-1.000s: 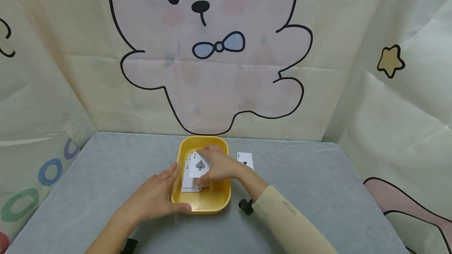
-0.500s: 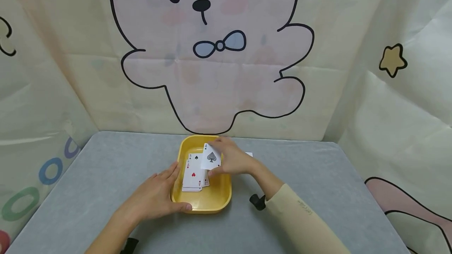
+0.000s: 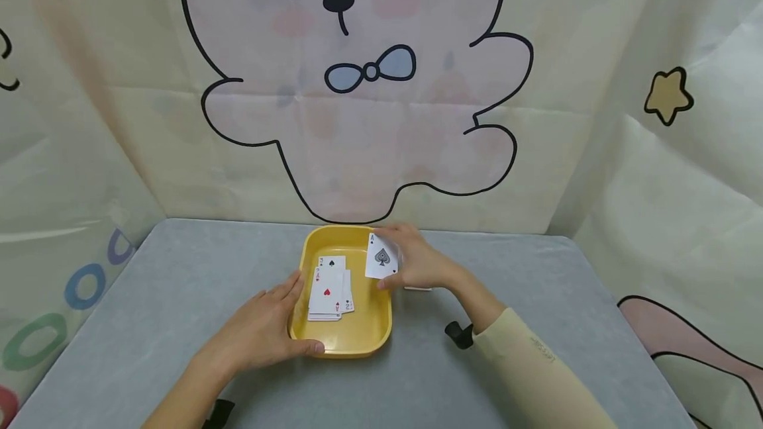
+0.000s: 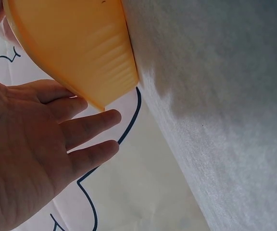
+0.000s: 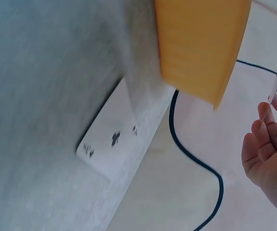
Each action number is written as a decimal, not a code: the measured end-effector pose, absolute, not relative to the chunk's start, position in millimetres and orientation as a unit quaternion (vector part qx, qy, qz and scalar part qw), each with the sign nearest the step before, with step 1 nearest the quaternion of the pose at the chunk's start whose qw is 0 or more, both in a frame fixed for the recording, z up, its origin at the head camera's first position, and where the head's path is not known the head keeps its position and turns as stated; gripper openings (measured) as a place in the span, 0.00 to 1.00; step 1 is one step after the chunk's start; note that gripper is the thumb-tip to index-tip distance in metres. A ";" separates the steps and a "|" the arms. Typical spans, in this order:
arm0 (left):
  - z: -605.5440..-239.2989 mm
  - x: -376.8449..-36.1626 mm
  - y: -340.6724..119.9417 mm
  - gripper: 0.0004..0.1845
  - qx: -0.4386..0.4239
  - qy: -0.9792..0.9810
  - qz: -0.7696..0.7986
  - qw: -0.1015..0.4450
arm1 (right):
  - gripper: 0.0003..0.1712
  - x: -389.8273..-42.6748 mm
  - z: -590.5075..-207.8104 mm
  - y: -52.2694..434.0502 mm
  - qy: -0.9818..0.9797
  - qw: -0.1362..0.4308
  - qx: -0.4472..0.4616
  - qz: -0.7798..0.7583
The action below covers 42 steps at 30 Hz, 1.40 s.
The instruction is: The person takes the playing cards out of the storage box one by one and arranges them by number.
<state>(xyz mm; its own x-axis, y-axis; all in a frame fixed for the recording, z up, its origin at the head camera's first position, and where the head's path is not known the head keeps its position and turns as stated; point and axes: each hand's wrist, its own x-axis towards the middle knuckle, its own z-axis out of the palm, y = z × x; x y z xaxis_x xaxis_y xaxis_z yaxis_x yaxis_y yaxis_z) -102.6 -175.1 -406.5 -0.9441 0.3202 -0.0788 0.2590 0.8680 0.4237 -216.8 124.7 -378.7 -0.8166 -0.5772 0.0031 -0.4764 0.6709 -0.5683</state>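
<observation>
A yellow tray [image 3: 363, 336] stands on the table, with several overlapping playing cards [image 3: 326, 286] lying face up in its left half. The top card of that pile shows an ace of hearts. Above the tray's right rim, my right hand [image 3: 422, 260] pinches the ace of spades [image 3: 381, 257] between thumb and fingers, its face turned up. My left hand [image 3: 268, 323] rests against the tray's left side, thumb at the near rim; in the left wrist view its fingers [image 4: 88, 130] extend loosely beside the tray wall.
An ace of clubs [image 5: 113, 139] lies face up on the grey tabletop [image 3: 507, 363], right of the tray; in the head view my right hand mostly hides it. A cloth backdrop [image 3: 357, 164] with a bear drawing hangs behind the table.
My right hand has lifted the ace of spades off the pile and carried it right to the tray's right rim, uncovering the ace of hearts. My left hand has stayed at the tray.
</observation>
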 end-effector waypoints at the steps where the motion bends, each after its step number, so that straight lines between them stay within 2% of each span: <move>1: -406.1 -102.2 -175.6 0.69 0.152 0.964 0.208 0.071 | 0.55 -217.2 -377.6 127.2 0.909 0.086 -0.290 -0.286; 9: -403.0 -103.1 -176.5 0.68 0.166 0.963 0.206 0.058 | 0.56 -223.3 -371.5 155.9 0.914 0.070 -0.268 -0.296; 20: -405.2 -104.2 -174.7 0.69 0.165 0.962 0.207 0.065 | 0.54 -227.3 -383.8 197.3 0.919 0.060 -0.246 -0.303; 42: -404.5 -100.3 -175.8 0.69 0.163 0.963 0.205 0.062 | 0.55 -241.4 -408.4 243.7 0.926 0.054 -0.240 -0.286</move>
